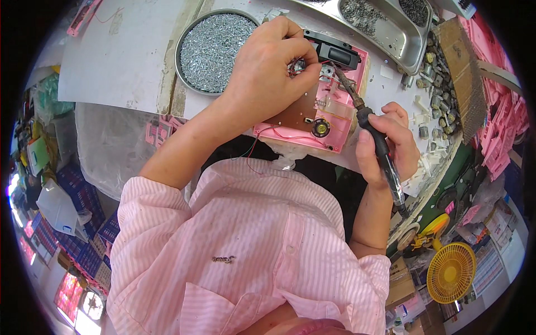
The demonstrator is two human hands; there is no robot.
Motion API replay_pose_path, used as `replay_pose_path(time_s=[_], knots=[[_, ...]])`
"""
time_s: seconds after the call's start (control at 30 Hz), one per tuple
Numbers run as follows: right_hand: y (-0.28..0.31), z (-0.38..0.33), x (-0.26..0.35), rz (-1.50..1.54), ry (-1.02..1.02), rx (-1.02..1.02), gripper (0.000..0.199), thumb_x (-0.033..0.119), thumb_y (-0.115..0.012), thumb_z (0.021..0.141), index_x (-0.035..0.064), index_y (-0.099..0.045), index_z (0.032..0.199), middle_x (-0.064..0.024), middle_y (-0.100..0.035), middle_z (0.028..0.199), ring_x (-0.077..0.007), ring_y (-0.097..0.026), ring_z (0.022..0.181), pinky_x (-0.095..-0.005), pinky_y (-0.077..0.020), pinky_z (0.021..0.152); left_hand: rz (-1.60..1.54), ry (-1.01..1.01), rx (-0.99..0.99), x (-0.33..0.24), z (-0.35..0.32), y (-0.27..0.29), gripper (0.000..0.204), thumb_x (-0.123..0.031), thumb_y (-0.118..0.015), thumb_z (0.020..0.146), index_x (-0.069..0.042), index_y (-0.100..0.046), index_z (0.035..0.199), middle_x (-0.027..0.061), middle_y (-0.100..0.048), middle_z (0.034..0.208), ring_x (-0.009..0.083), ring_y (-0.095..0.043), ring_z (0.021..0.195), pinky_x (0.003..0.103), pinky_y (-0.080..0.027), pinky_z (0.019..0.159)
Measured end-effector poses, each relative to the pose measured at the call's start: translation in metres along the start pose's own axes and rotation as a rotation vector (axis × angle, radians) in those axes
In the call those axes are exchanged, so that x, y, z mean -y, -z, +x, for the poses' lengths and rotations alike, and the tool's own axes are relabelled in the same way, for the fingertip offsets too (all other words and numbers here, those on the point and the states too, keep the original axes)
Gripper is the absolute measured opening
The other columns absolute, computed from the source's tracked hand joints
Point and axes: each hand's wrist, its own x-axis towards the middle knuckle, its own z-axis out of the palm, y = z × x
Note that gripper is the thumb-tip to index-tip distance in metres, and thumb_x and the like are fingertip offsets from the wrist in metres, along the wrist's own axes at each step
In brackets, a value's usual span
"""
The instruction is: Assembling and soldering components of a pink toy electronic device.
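A pink plastic casing (pixel 345 129) lies on the bench, with a brown board, a small round part (pixel 321 128), a spring and thin wires in it. Along its far edge sits a black plastic unit (pixel 339 54). Over the casing's far left part, my left hand (pixel 273 75) pinches a thin wire beside the black unit; its fingertips partly hide the wire. My right hand (pixel 393 142) is wrapped round the black handle of a soldering iron (pixel 381 146). The iron's tip points up and left, close to my left fingertips and the inner metal parts; whether it touches cannot be made out.
A round metal bowl (pixel 180 61) full of small screws stands at the far left. At the far right are a metal tray (pixel 414 68) with small parts, several little motors (pixel 429 71), a cardboard piece (pixel 456 72) and pink plastic parts (pixel 502 125). A yellow fan (pixel 451 272) stands lower right.
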Motion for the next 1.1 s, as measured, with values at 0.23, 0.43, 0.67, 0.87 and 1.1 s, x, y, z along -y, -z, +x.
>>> replay_pose_path(time_s=[0.23, 0.43, 0.67, 0.87, 1.1], knots=[[-0.001, 0.002, 0.001, -0.044, 0.001, 0.016, 0.027, -0.001, -0.075, 0.072, 0.003, -0.067, 0.098, -0.0074, -0.067, 0.073, -0.0207, -0.055, 0.058, -0.0421, -0.0517, 0.08, -0.012, 0.034, -0.002, -0.001, 0.0, -0.001, 0.012, -0.011, -0.077, 0.076, -0.004, -0.069, 0.081, 0.0077, -0.056, 0.089, 0.0254, -0.058, 0.081, 0.036, -0.048, 0.07], [0.006, 0.005, 0.001, -0.069, 0.052, 0.108, 0.027, 0.0, -0.073, 0.074, 0.0007, -0.065, 0.1, -0.0079, -0.063, 0.072, -0.0201, -0.057, 0.062, -0.045, -0.0493, 0.084, -0.006, 0.015, -0.018, -0.001, -0.001, -0.003, 0.013, -0.011, -0.078, 0.078, -0.003, -0.068, 0.082, 0.0061, -0.055, 0.089, 0.0224, -0.057, 0.077, 0.033, -0.047, 0.068], [0.007, 0.008, 0.0, -0.024, 0.056, 0.069, 0.029, -0.003, -0.074, 0.069, 0.0028, -0.069, 0.097, -0.0063, -0.061, 0.069, -0.0217, -0.055, 0.058, -0.0405, -0.0505, 0.073, -0.008, 0.037, -0.019, -0.002, -0.002, -0.004, 0.013, -0.01, -0.077, 0.077, -0.003, -0.067, 0.081, 0.006, -0.055, 0.089, 0.0225, -0.057, 0.079, 0.033, -0.047, 0.068], [0.004, 0.011, -0.001, -0.029, 0.069, 0.054, 0.031, -0.004, -0.075, 0.068, 0.0033, -0.069, 0.097, -0.0067, -0.062, 0.069, -0.0221, -0.056, 0.058, -0.0402, -0.0511, 0.074, 0.018, 0.031, -0.026, -0.002, -0.002, -0.004, 0.013, -0.011, -0.077, 0.077, -0.003, -0.067, 0.08, 0.0065, -0.055, 0.089, 0.0239, -0.057, 0.08, 0.034, -0.047, 0.069], [0.005, 0.012, 0.001, -0.062, 0.077, 0.079, 0.032, -0.004, -0.075, 0.068, 0.004, -0.069, 0.098, -0.0061, -0.062, 0.069, -0.0216, -0.056, 0.058, -0.0396, -0.0512, 0.073, 0.008, 0.027, -0.032, -0.002, -0.002, -0.005, 0.013, -0.011, -0.077, 0.076, -0.004, -0.067, 0.08, 0.0068, -0.055, 0.089, 0.0242, -0.057, 0.081, 0.035, -0.047, 0.07]])
